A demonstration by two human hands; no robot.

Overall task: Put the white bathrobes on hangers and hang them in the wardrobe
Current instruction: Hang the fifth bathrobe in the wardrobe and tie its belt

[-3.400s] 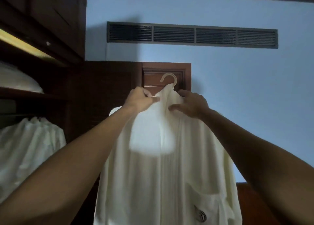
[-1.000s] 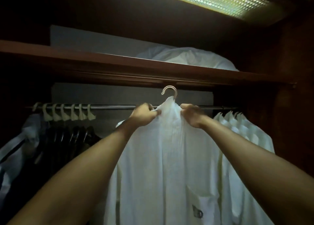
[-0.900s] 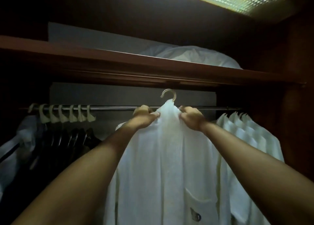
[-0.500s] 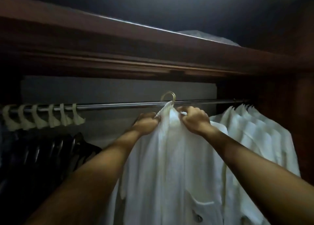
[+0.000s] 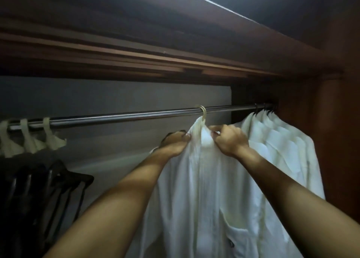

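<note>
- White bathrobe [image 5: 196, 189] hangs by its hook [image 5: 202, 111] over the rail [image 5: 124, 116], so the rail likely bears its weight.
- Left hand [image 5: 176, 143] and right hand [image 5: 229, 141] each pinch its collar, seemingly steadying it.

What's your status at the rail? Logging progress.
Both hands, left and right, grip the robe collar. Hanger hook over the rail. Nothing in the way.

Dim, murky interior — faint light from upper right; soft blur, wide-angle bending at edges.
</note>
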